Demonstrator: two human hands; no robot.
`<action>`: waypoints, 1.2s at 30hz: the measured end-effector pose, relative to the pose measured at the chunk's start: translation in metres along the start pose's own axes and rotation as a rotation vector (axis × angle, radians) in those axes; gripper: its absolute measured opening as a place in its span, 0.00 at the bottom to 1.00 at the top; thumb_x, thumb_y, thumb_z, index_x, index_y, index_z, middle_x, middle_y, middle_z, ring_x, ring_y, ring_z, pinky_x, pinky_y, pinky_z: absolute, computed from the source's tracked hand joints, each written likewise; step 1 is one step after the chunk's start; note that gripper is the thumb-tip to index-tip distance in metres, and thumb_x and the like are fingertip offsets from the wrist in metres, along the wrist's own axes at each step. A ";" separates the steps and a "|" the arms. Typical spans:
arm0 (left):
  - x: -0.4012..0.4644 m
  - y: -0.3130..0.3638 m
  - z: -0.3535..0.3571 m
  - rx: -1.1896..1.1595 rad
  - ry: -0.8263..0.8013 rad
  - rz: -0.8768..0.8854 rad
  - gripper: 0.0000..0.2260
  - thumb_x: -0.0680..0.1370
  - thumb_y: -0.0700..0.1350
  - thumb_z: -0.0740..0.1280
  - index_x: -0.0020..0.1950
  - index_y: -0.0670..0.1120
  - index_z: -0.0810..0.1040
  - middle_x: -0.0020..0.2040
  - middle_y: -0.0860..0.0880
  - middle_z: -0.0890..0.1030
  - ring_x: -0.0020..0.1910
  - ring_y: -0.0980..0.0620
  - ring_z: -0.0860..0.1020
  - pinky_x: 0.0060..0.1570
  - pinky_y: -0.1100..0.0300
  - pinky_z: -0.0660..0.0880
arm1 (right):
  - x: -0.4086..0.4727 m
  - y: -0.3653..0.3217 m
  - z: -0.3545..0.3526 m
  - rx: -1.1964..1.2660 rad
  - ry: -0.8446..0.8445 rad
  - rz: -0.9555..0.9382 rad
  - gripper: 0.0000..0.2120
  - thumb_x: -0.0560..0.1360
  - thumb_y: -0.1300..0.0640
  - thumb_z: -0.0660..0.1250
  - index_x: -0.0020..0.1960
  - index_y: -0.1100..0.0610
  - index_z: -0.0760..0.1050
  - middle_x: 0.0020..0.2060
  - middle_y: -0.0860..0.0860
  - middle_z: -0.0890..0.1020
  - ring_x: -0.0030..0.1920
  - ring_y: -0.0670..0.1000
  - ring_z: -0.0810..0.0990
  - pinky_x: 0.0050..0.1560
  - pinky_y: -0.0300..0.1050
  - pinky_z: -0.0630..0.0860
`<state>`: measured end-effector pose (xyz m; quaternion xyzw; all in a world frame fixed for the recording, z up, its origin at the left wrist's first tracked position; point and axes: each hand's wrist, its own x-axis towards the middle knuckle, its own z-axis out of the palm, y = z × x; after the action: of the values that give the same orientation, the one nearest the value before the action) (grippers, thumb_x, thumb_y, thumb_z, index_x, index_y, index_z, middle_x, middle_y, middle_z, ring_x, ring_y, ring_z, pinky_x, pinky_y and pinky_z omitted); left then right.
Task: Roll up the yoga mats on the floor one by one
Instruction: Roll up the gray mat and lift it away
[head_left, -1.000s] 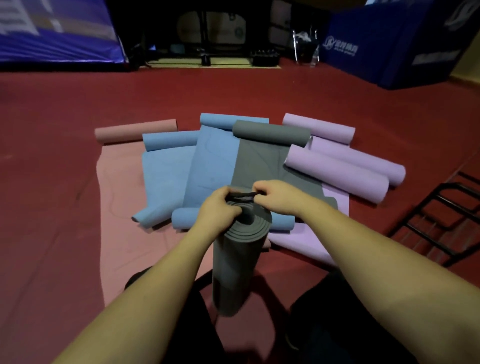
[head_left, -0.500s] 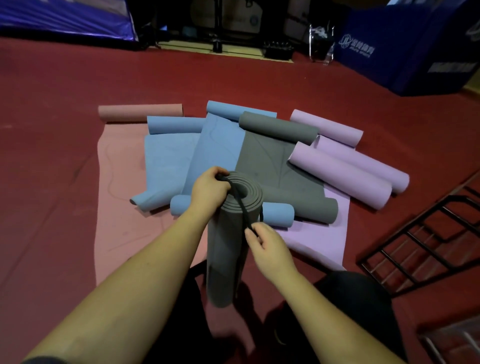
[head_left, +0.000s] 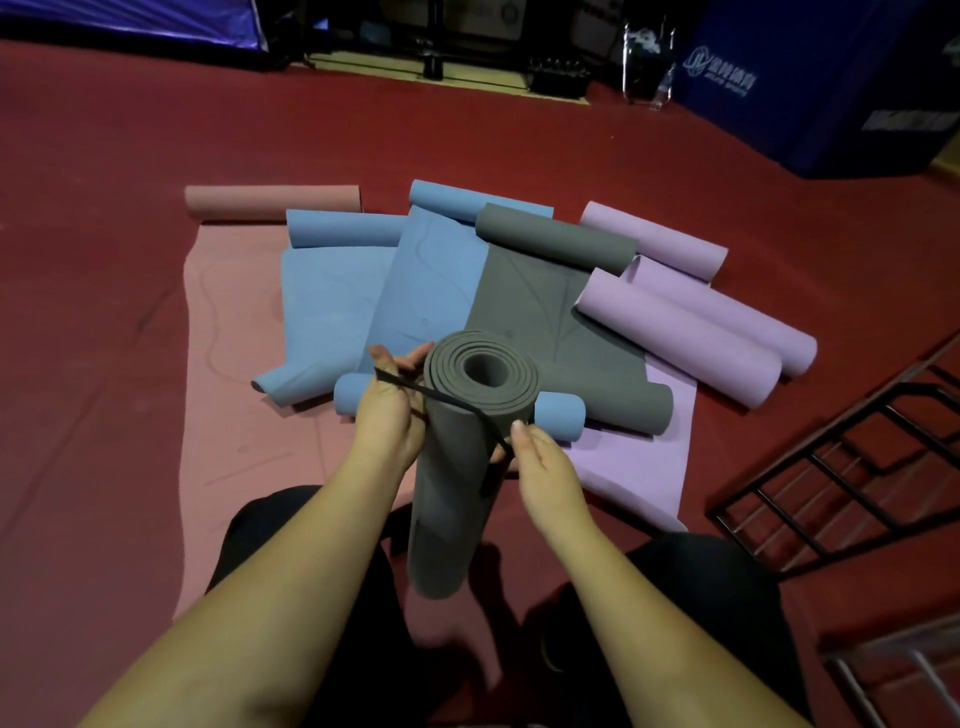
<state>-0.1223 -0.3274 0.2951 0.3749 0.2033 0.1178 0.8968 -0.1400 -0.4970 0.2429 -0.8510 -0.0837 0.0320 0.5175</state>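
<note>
Grey rolled foam yoga mat (head_left: 457, 467) stands near upright at frame centre, spiral end facing the camera. Left hand (head_left: 387, 415) pinches a thin black strap (head_left: 452, 402) beside the roll; right hand (head_left: 543, 467) pinches its other end. White writing on the blue padded block (head_left: 810, 78), upper right, is unreadable.

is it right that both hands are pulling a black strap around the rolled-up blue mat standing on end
Not quite: in the head view the left hand and right hand hold the black strap around a rolled grey mat, not a blue one. The rest is right.
</note>
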 end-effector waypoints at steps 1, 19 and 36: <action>-0.001 0.000 -0.001 0.073 -0.004 0.012 0.34 0.86 0.53 0.46 0.30 0.43 0.81 0.38 0.46 0.86 0.43 0.50 0.83 0.50 0.60 0.79 | -0.001 0.001 0.001 -0.077 0.016 -0.051 0.24 0.78 0.39 0.52 0.33 0.49 0.76 0.37 0.48 0.81 0.44 0.50 0.79 0.53 0.52 0.73; -0.005 -0.011 -0.040 0.604 -0.141 -0.011 0.14 0.72 0.26 0.53 0.49 0.39 0.73 0.53 0.46 0.82 0.45 0.54 0.79 0.42 0.64 0.74 | 0.010 -0.020 0.008 0.851 0.440 0.293 0.08 0.81 0.54 0.60 0.56 0.51 0.77 0.52 0.44 0.81 0.53 0.42 0.78 0.56 0.34 0.73; 0.002 -0.030 -0.017 0.619 0.136 -0.188 0.18 0.84 0.53 0.55 0.64 0.46 0.78 0.60 0.50 0.81 0.50 0.55 0.78 0.42 0.63 0.70 | 0.051 0.031 0.009 0.499 0.212 0.518 0.23 0.77 0.39 0.58 0.62 0.53 0.79 0.57 0.48 0.81 0.60 0.51 0.79 0.64 0.52 0.74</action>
<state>-0.1268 -0.3369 0.2624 0.6004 0.3227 -0.0078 0.7317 -0.0881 -0.4946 0.2128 -0.6901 0.1988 0.0928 0.6897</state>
